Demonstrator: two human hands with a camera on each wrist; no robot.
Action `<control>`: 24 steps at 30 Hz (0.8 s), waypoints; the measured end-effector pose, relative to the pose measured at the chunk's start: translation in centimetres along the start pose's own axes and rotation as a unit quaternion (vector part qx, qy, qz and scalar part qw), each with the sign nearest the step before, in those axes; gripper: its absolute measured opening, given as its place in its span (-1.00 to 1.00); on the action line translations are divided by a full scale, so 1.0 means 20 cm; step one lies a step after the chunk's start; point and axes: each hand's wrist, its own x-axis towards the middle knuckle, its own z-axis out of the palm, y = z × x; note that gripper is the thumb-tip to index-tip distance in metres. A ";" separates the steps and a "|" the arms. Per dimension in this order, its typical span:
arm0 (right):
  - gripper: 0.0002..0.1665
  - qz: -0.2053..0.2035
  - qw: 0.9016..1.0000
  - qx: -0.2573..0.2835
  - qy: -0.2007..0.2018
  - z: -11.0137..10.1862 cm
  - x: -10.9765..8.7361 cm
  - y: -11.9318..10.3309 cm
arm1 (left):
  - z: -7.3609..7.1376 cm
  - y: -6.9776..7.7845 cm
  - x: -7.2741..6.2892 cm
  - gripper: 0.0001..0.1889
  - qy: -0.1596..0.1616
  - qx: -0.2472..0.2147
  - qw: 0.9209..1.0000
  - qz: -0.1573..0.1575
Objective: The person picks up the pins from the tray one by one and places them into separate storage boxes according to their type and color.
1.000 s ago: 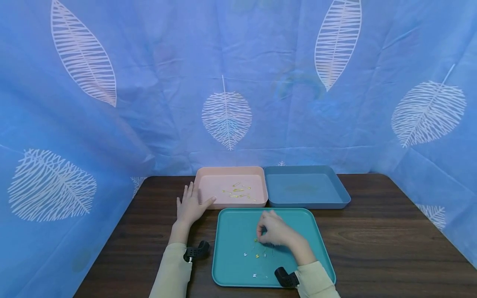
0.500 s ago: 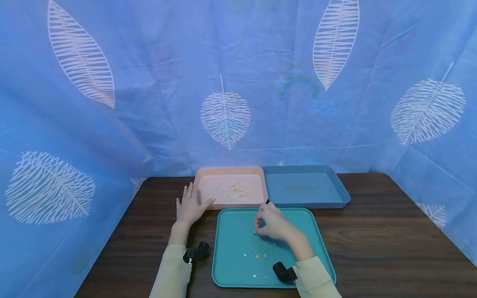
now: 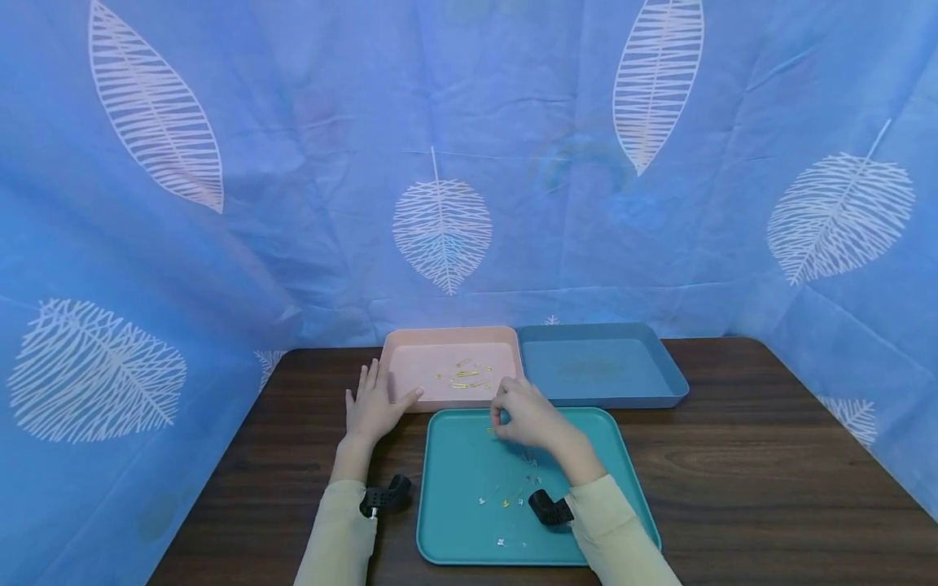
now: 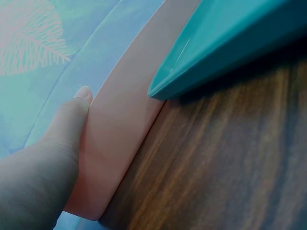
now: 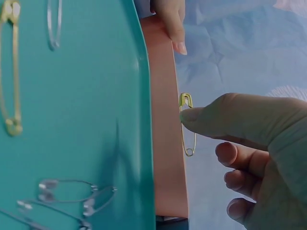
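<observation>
Between thumb and finger, my right hand (image 5: 254,129) pinches a gold safety pin (image 5: 188,101), seen beside the pink tray's wall in the right wrist view. In the head view this hand (image 3: 529,413) is over the far edge of the teal tray (image 3: 432,488), near the front rim of the pink tray (image 3: 410,404). My left hand (image 3: 372,411) rests at the pink tray's left front corner, fingers spread and thumb on the rim; the left wrist view shows the thumb (image 4: 72,115) there. Several gold safety pins (image 3: 467,374) lie in the pink tray.
Silver safety pins (image 5: 67,187) and a gold safety pin (image 5: 14,72) lie in the teal tray. A blue tray (image 3: 601,366) stands right of the pink one on the dark wooden table (image 3: 747,456). A blue leaf-patterned cloth (image 3: 542,244) hangs behind.
My right hand has moved away from me and slightly left, from over the teal tray's middle toward the pink tray, carrying the gold safety pin. My left hand stays put.
</observation>
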 end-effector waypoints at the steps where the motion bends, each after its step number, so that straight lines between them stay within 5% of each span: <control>1: -0.73 0.001 1.000 -0.004 0.001 0.00 0.00 0.00 | 0.00 0.00 0.00 0.11 -0.001 0.000 1.000 0.001; 24: -0.75 -0.024 0.998 -0.037 0.044 -0.07 0.17 0.04 | -0.03 0.00 -0.01 0.06 -0.019 -0.014 1.000 0.010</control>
